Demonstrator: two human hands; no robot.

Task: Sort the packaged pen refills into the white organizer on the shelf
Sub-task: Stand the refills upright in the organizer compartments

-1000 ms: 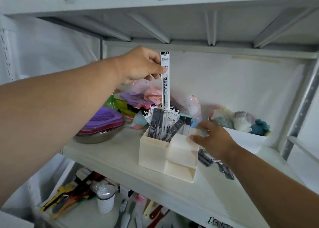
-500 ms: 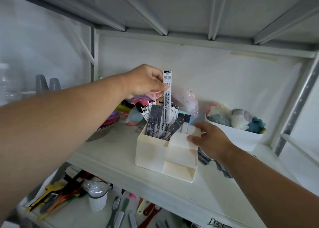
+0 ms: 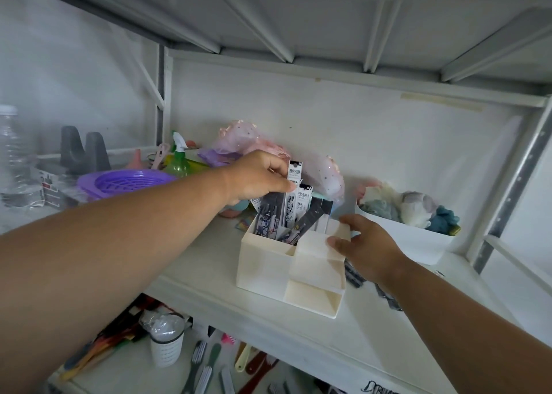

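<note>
Two hands work at the organizer (image 3: 268, 262), which stands on the shelf (image 3: 191, 274). At the left, the left hand (image 3: 254, 178) pinches the top of one refill (image 3: 293, 190) between thumb and fingers; the packet stands upright with its lower end down among other refills (image 3: 270, 217) in the organizer's tall rear-left compartment. Some of those packets lean (a dark one tilts right toward the middle section). At the right, the right hand (image 3: 367, 244) rests on the organizer's upper right edge, fingers fairly straight and touching the wall, gripping nothing that I can see. More refills (image 3: 355, 277) lie flat on the shelf just right of the organizer, partly hidden under the right wrist. Behind them sits a white bin (image 3: 418, 244) of soft toys. Far left on the shelf is a purple basket (image 3: 125, 181).
</note>
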